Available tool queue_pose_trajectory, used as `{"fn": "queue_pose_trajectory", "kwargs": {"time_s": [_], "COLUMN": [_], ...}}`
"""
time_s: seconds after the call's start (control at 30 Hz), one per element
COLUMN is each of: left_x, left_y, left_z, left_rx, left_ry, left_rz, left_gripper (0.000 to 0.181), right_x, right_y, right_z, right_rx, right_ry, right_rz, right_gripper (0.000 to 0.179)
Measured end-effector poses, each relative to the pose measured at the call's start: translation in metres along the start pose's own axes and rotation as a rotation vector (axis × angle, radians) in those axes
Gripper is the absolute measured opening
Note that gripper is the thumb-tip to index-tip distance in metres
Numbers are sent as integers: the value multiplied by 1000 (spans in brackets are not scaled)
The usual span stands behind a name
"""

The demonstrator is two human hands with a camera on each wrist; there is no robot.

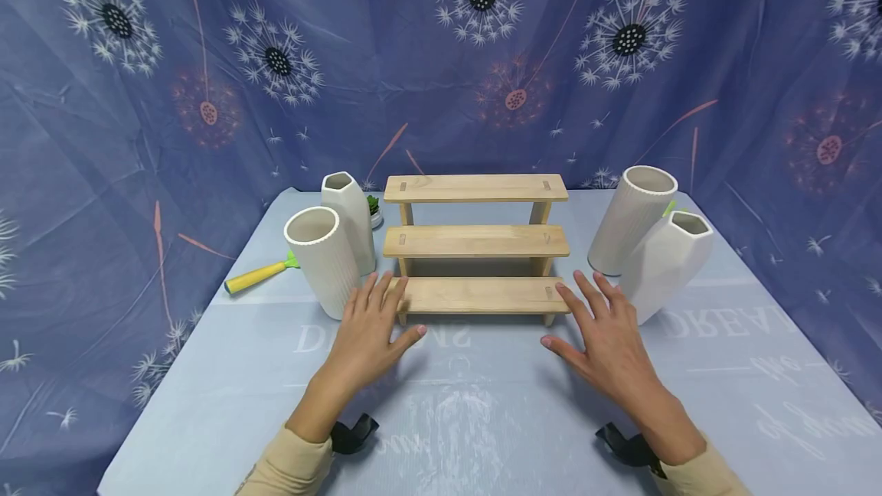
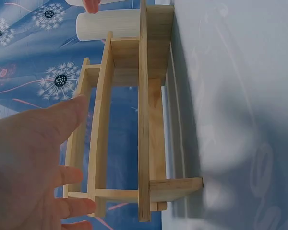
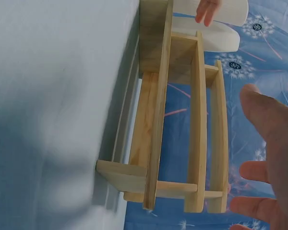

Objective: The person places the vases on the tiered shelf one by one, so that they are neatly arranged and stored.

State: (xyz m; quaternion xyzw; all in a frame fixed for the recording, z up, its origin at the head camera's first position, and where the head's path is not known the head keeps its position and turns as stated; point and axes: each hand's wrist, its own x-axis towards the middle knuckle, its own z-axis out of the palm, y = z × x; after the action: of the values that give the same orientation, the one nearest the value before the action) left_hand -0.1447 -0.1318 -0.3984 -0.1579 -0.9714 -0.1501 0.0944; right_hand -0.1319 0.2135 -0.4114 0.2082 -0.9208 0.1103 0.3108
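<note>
The three-tiered wooden shelf (image 1: 475,241) stands upright on the counter (image 1: 475,435), its lowest tier's ends near the spread, extended fingers of the left hand (image 1: 368,335) and right hand (image 1: 606,339); contact is unclear. Its long axis runs left to right, tiers descending toward the person.

I'm seeing the shelf (image 1: 475,241) standing on the table (image 1: 482,423) before the curtain (image 1: 386,29). I'm spreading the left hand (image 1: 372,331) at the shelf's front left and the right hand (image 1: 608,339) at its front right. Left of the shelf a ribbed vase (image 1: 322,262) and a faceted vase (image 1: 355,217) are standing, a plant (image 1: 373,205) is showing just beside it, and a tool (image 1: 255,277) is lying farther out. Right of it, a second ribbed vase (image 1: 625,220) and a second faceted vase (image 1: 661,265) are standing.
</note>
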Motion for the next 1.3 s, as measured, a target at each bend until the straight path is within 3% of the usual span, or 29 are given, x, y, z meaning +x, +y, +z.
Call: {"fn": "queue_pose_trajectory", "kwargs": {"time_s": [0.47, 0.73, 0.87, 1.3], "left_x": [2, 3, 4, 10], "left_y": [-7, -14, -18, -30], "left_z": [1, 3, 5, 14], "left_rx": [-79, -143, -199, -348], "left_ry": [108, 149, 173, 196], "left_rz": [-1, 5, -2, -39], "left_gripper": [71, 67, 63, 50], "right_x": [-4, -8, -8, -15], "right_y": [8, 13, 15, 18], "right_z": [-9, -18, -21, -34], "right_rx": [116, 188, 212, 275], "right_ry": [65, 128, 140, 140], "right_rz": [63, 138, 177, 421], "right_gripper": [82, 65, 67, 60]}}
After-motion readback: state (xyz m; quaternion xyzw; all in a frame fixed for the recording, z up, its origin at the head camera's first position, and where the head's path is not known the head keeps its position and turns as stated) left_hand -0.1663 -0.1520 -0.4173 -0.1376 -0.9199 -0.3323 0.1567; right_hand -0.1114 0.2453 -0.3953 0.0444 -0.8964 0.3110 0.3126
